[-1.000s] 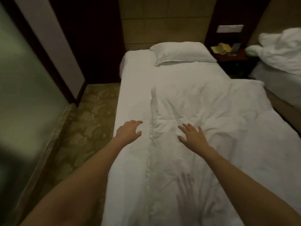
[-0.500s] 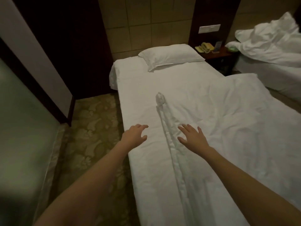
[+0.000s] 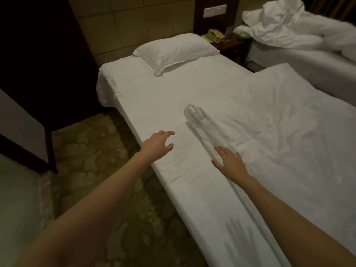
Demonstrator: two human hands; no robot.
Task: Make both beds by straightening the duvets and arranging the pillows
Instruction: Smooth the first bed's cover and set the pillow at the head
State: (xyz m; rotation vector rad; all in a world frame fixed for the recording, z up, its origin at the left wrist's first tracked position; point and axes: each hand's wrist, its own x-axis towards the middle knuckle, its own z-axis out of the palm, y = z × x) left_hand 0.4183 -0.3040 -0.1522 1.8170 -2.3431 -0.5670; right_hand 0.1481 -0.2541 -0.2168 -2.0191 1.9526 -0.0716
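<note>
Left hand (image 3: 157,145) and right hand (image 3: 230,162) hover fingers apart, gripping nothing, over the duvet (image 3: 269,135) — pillow (image 3: 173,50) beyond.

Dim, warm light; soft, bowed edges

A hotel twin room: two single beds stand side by side, the near bed (image 3: 154,97) made up in plain white sheets with one white pillow (image 3: 175,50), the far bed (image 3: 308,60) heaped with a rumpled white duvet (image 3: 285,26). Between them a dark nightstand (image 3: 233,45) carries a corded telephone (image 3: 213,34) below a wall switch panel (image 3: 215,10). Patterned carpet (image 3: 92,160) covers the floor
</note>
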